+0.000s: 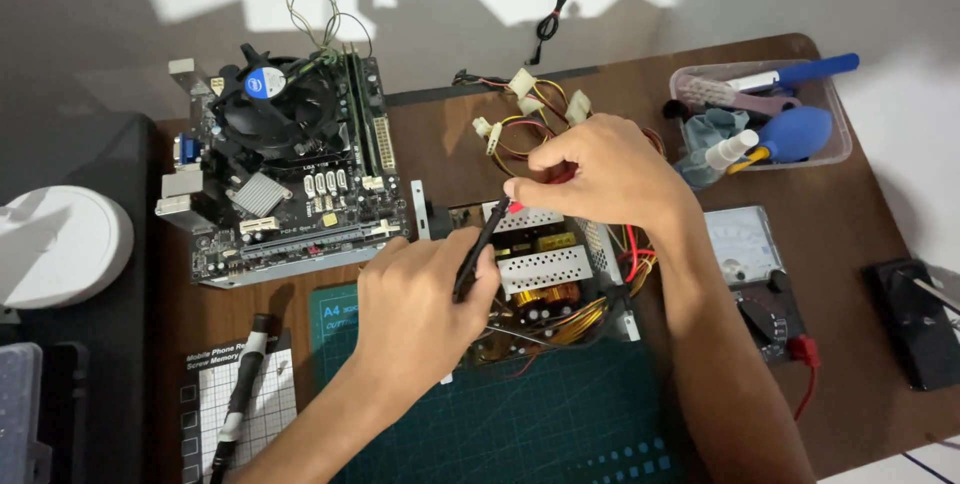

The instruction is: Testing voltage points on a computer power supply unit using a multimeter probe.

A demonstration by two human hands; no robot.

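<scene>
The left hand (420,309) is closed around a black probe (478,254), tip angled onto the open power supply (545,269) on the green cutting mat (560,424). The right hand (600,174) pinches a red probe (530,194) against the same board, so both points are touched together. An analog meter (745,249) lies just beside it, the motherboard (290,174) to the left.

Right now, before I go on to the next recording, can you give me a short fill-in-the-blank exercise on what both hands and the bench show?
1. The left hand holds a ____ probe over the open power supply.
2. The right hand pinches a probe with a ____ tip.
3. The meter lies to the ____ of the power supply.
4. The circuit board with its round fan lies ____ the green cutting mat.

Missing words: black; red; right; beyond
</scene>
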